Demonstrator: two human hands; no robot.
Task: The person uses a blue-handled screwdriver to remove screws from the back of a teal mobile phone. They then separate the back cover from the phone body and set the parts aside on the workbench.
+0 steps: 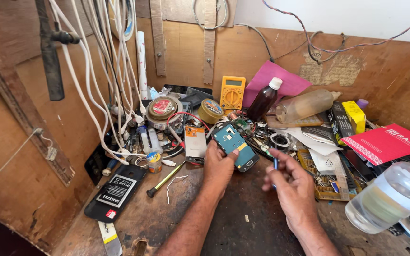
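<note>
My left hand [218, 166] grips an opened mobile phone [235, 145] with its back cover off, showing a teal circuit board, tilted above the wooden bench. My right hand [293, 185] holds a small blue-handled tool [275, 164] upright, just to the right of the phone and not touching it. A second opened phone with an orange-topped inside [195, 142] lies flat just left of my left hand.
A black back cover with a battery [116, 191] lies at the left, a yellow-green screwdriver [165, 179] beside it. A yellow multimeter [232, 93], brown bottle [264, 100], tins, white cables [115, 71], a red booklet [384, 142] and a clear plastic bottle [390, 196] crowd the bench.
</note>
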